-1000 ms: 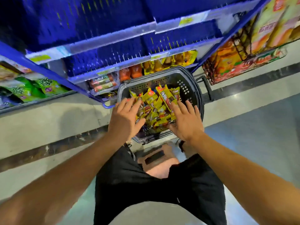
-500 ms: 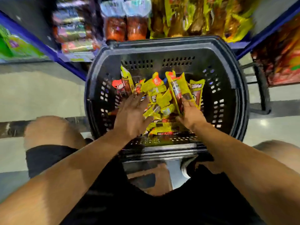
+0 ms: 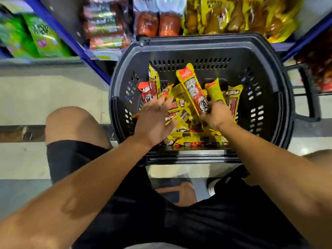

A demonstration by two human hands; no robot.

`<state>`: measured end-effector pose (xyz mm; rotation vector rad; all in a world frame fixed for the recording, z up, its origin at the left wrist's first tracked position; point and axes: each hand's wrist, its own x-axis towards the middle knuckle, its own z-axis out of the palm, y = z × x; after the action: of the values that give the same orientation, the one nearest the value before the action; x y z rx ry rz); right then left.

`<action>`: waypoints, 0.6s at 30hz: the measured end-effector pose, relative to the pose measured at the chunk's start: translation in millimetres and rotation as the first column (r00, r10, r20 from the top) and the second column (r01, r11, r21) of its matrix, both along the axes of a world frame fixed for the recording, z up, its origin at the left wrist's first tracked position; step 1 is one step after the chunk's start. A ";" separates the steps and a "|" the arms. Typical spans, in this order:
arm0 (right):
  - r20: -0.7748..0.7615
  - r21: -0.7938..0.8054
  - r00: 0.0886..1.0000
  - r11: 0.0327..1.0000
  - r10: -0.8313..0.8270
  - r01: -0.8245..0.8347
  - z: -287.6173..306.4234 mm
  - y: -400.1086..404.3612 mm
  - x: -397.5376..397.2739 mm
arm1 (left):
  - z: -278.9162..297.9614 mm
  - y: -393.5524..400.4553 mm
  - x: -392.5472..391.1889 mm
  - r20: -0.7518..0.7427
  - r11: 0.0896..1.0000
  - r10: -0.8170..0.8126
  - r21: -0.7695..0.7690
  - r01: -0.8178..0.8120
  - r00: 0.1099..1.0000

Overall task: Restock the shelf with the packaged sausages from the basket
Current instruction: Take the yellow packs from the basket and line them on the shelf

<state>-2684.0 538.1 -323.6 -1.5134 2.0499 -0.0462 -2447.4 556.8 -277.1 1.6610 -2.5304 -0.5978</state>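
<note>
A black plastic basket (image 3: 280,97) stands on the floor in front of the low shelf (image 3: 107,56). Inside it lies a heap of yellow-and-red packaged sausages (image 3: 190,141). My right hand (image 3: 214,115) is closed around the lower ends of a few upright sausage packs (image 3: 193,88), lifting them above the heap. My left hand (image 3: 154,119) hovers flat over the left side of the heap, fingers spread, holding nothing. More packs lean against the basket's left wall (image 3: 151,85).
The bottom shelf holds red sausage packs (image 3: 106,27), orange-red tubs (image 3: 158,24) and yellow bags (image 3: 242,15). Green bags (image 3: 41,36) sit at the left behind a blue upright (image 3: 68,38). A wire rack (image 3: 314,76) stands at the right. My bare knee (image 3: 71,123) is left of the basket.
I have crouched closer, so the basket fills more of the view. My right hand closed on a few packs and raised them upright; my left hand shifted over the heap.
</note>
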 end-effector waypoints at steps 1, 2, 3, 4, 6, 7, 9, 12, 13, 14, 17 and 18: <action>0.005 -0.071 1.000 0.997 0.018 -0.017 9.2 3.1 2.6 | 4.3 0.4 0.1 -0.020 1.000 0.020 -0.020 -0.021 1.000; 0.011 -0.132 0.999 0.991 0.037 -0.035 18.5 7.1 6.5 | 9.1 1.6 -0.1 -0.054 0.997 0.059 -0.037 -0.061 0.997; 0.020 -0.184 0.998 0.982 0.055 -0.050 27.3 11.4 11.1 | 14.9 2.9 -0.3 -0.109 0.993 0.103 -0.053 -0.109 0.989; 0.034 -0.222 0.997 0.973 0.066 -0.057 37.3 16.4 16.9 | 22.9 4.3 -0.4 -0.169 0.987 0.149 -0.043 -0.158 0.974; 0.091 -0.274 0.994 0.961 0.065 -0.038 57.8 29.5 30.3 | 40.3 7.0 -0.2 -0.261 0.978 0.208 0.040 -0.205 0.943; 0.122 -0.301 0.990 0.953 0.066 -0.026 67.4 37.7 37.3 | 48.5 9.3 -0.4 -0.304 0.971 0.237 0.073 -0.226 0.923; 0.167 -0.375 0.983 0.927 0.081 -0.012 87.3 55.7 51.8 | 66.3 16.6 -0.5 -0.400 0.943 0.333 0.140 -0.302 0.854; 0.246 -0.427 0.964 0.904 0.097 0.018 113.7 82.9 72.7 | 87.7 34.6 -2.3 -0.566 0.896 0.443 0.249 -0.368 0.695; 0.257 -0.436 0.961 0.900 0.101 0.022 120.3 91.1 78.4 | 93.2 40.7 -4.0 -0.617 0.892 0.449 0.273 -0.359 0.646; 0.263 -0.445 0.959 0.895 0.101 0.028 125.0 99.2 84.0 | 97.6 46.0 -4.9 -0.655 0.889 0.456 0.300 -0.348 0.603; 0.277 -0.494 0.956 0.868 0.097 0.055 130.1 117.9 97.1 | 108.0 59.2 -5.2 -0.737 0.894 0.446 0.345 -0.285 0.508; 0.281 -0.499 0.955 0.865 0.094 0.062 130.9 121.2 99.7 | 110.0 61.5 -4.4 -0.751 0.898 0.439 0.344 -0.275 0.494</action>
<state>-2584.3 659.3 -192.7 -1.6958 1.8566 -0.8159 -2451.8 618.3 -167.1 1.3877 -1.4288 -1.2207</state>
